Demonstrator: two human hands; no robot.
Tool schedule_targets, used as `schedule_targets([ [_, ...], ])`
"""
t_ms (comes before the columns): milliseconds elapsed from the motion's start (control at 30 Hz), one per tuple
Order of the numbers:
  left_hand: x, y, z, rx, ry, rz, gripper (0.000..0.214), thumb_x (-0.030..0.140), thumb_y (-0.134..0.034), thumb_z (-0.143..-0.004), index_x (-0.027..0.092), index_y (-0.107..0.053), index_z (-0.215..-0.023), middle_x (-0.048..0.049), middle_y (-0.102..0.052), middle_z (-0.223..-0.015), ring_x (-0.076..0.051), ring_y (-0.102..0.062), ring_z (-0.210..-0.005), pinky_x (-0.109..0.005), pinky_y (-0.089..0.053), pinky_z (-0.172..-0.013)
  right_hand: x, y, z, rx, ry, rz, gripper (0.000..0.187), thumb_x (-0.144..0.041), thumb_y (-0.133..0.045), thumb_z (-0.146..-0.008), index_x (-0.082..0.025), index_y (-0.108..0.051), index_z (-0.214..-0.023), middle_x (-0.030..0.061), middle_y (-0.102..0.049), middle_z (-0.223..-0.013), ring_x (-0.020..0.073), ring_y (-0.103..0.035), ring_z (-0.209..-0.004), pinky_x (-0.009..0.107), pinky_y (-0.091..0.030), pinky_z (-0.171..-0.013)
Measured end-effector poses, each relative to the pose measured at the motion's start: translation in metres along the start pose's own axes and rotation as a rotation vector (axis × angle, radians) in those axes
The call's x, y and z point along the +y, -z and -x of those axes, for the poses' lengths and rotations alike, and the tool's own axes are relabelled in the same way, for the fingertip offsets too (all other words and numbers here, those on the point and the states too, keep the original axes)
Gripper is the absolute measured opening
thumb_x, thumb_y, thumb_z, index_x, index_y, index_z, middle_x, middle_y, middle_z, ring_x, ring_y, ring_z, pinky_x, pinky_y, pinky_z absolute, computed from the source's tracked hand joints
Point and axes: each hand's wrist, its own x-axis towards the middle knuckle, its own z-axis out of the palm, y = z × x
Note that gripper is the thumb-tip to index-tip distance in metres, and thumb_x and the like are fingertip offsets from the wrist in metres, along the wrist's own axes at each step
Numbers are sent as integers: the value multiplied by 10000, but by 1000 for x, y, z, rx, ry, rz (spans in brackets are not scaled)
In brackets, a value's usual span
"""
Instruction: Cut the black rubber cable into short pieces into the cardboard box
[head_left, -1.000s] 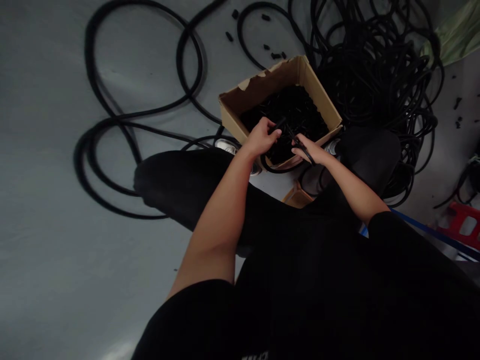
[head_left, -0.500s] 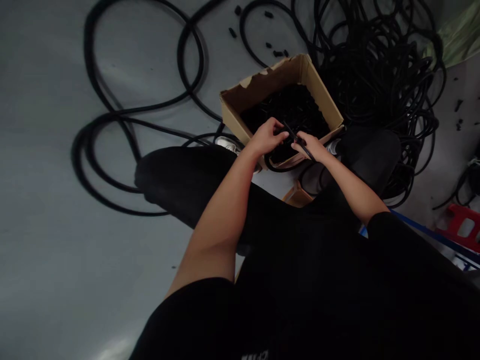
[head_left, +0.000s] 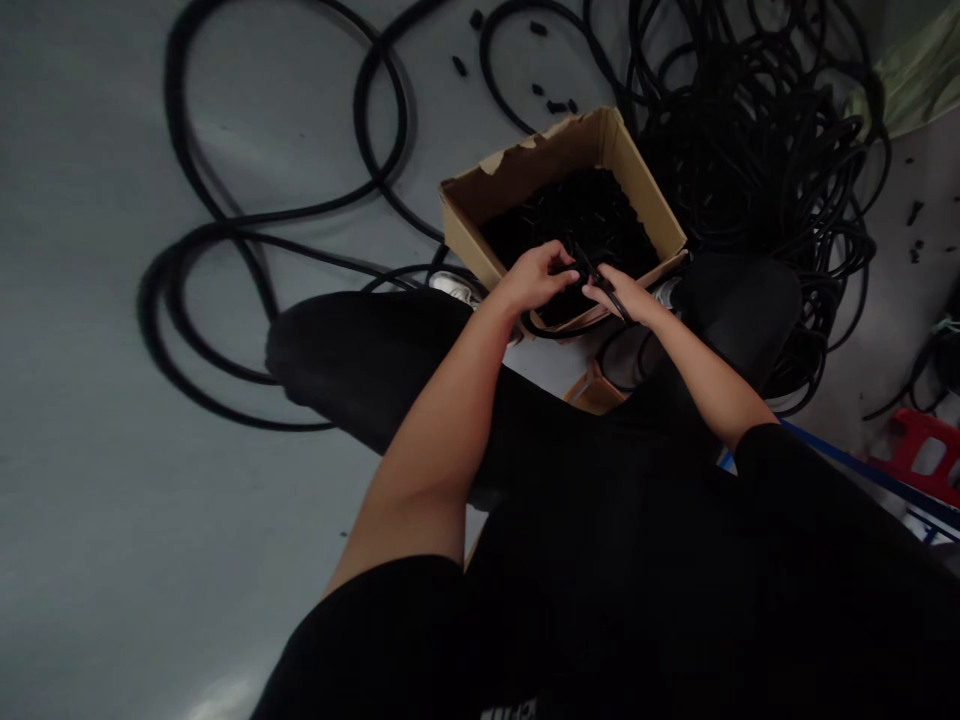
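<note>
My left hand [head_left: 534,278] and my right hand [head_left: 624,295] meet over the near edge of a torn cardboard box [head_left: 525,175] filled with small black pieces [head_left: 592,215]. The left hand's fingers are curled on a black tube [head_left: 551,330] that loops down below the hands. The right hand is closed around a thin dark tool or tube end [head_left: 600,280]; I cannot make out which. Both forearms reach forward over my black-clad knees.
A large tangle of black hose [head_left: 757,140] lies behind and right of the box. Long hose loops [head_left: 262,220] spread over the grey floor at left. Small black bits [head_left: 551,100] are scattered behind the box. A red plastic object [head_left: 926,450] sits at far right.
The two hands have drawn closer together over the box's near edge; the left hand shifted slightly right toward the right hand.
</note>
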Motion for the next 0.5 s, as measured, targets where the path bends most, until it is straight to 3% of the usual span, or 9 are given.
schedule_targets([
  [267, -4, 3, 0, 10, 9, -22, 362, 465, -949, -978, 270, -645, -1006, -38, -733, -976, -298, -750, -967, -451, -677, -974, -7, 0, 4, 55, 34, -15, 537, -754, -821, -1062, -245, -650, -1077, 5, -651, -936, 241, -645, -938, 382, -571, -889],
  [500, 1, 6, 2, 19, 46, -127, 186, 347, -841, -989, 251, -725, -1098, -72, -767, -1046, -353, -773, -1081, -551, -682, -1115, 6, -3, -1, 75, 79, 38, 478, -704, -800, -1030, -250, -660, -1075, 1, -666, -934, 261, -658, -966, 446, -592, -998],
])
